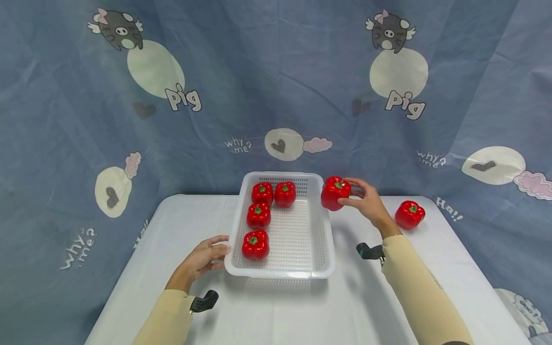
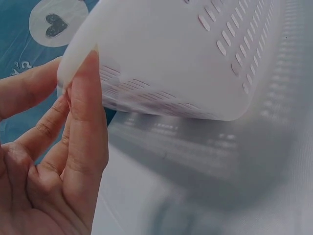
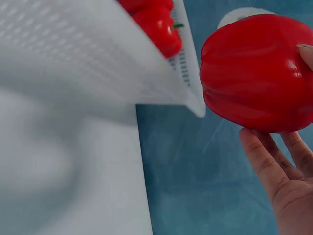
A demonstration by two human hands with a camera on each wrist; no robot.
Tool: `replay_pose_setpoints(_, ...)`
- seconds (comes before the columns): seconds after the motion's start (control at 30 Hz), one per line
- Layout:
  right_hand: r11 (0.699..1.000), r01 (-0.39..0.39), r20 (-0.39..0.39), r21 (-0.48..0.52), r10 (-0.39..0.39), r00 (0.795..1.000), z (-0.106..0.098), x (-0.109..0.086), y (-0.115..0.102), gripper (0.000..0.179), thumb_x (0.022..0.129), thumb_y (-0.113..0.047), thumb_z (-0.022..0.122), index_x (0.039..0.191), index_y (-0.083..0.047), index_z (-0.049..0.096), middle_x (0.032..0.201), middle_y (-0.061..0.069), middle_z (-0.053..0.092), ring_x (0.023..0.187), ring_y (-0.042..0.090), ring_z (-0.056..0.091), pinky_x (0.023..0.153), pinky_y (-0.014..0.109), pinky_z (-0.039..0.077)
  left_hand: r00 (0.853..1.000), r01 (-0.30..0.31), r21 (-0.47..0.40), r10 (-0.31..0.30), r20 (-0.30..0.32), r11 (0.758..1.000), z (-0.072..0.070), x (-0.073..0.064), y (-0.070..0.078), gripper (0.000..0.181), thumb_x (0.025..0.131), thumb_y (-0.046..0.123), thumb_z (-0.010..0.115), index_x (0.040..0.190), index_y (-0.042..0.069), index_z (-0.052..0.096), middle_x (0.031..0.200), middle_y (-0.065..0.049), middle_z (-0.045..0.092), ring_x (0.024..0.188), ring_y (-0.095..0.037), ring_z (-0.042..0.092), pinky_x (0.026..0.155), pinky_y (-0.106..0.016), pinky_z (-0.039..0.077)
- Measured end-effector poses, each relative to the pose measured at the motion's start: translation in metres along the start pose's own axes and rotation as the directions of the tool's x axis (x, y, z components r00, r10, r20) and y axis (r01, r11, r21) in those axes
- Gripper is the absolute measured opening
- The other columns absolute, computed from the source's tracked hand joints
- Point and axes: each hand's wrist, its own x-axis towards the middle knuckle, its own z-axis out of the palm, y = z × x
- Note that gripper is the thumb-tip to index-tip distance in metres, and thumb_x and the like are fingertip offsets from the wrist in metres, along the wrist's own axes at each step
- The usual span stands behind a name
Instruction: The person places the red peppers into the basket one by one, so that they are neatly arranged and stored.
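A white plastic basket (image 1: 291, 235) with perforated walls stands in the middle, holding several red bell peppers (image 1: 256, 245) along its left side and far end. My left hand (image 1: 202, 257) grips the basket's left rim; in the left wrist view, thumb and fingers pinch the rim edge (image 2: 78, 61). Above the basket's right rim, near the far corner, my right hand (image 1: 367, 201) holds another red bell pepper (image 1: 334, 194) between thumb and fingers. In the right wrist view this pepper (image 3: 254, 73) is raised, just beside the basket wall.
One more red bell pepper (image 1: 409, 214) lies on the white table (image 1: 284, 316) at the right, beyond my right forearm. A blue printed cloth (image 1: 276, 86) hangs behind the table and down its sides. Small black devices (image 1: 204, 302) are strapped at both wrists.
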Motion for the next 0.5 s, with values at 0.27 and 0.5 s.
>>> replay_pose_setpoints(0.27, 0.999, -0.017, 0.044, 0.033, 0.015, 0.999, 0.026, 0.012, -0.009, 0.07, 0.073, -0.021, 0.076, 0.133, -0.017, 0.041, 0.136, 0.01, 0.039, 0.12, 0.034, 0.043, 0.091, 0.049, 0.044, 1.0, 0.012, -0.012, -0.012, 0.0, 1.0, 0.001, 0.001, -0.001, 0.057, 0.078, 0.022, 0.07, 0.128, 0.007, 0.046, 0.108, -0.011, 0.062, 0.084, -0.022, 0.061, 0.074, -0.038, 0.054)
replay_pose_setpoints(0.5, 0.998, -0.055, 0.096, 0.041, 0.051, 0.994, 0.052, 0.019, -0.015, 0.065, 0.073, -0.014, 0.075, 0.13, -0.017, 0.044, 0.132, 0.009, 0.044, 0.117, 0.032, 0.046, 0.089, 0.047, 0.046, 1.0, 0.015, -0.017, -0.014, 0.01, 1.0, 0.0, -0.001, -0.001, 0.057, 0.08, 0.022, 0.068, 0.129, 0.007, 0.045, 0.109, -0.011, 0.062, 0.085, -0.021, 0.061, 0.074, -0.037, 0.054)
